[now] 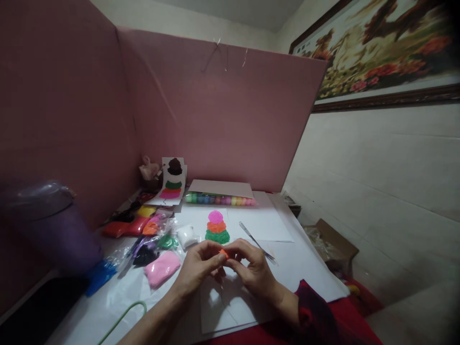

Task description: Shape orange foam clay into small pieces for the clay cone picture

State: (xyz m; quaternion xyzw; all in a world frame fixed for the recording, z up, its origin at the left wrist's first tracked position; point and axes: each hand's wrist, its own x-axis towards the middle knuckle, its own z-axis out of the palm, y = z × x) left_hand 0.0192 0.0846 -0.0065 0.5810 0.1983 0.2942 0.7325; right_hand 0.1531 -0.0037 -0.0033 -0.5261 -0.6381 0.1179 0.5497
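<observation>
Between the fingertips of both hands sits a small lump of orange modelling clay (224,254). My left hand (201,263) pinches it from one side, and my right hand (249,266) pinches it from the other. Both are above white paper (230,311) near the front of the table. Just beyond the fingers lies a stacked figure (216,227) in pink, orange and green with a rough texture. To the right of it rests a metal tool like tweezers (255,239), with several thin sticks at its near end.
Bags of clay lie left, among them a pink one (162,269), a white one (187,236) and a red one (118,229). A pack of coloured tubs (219,199) and a sheet with a similar picture (172,182) stand behind. A purple-lidded container (53,225) is far left; a cardboard box (332,244) is right.
</observation>
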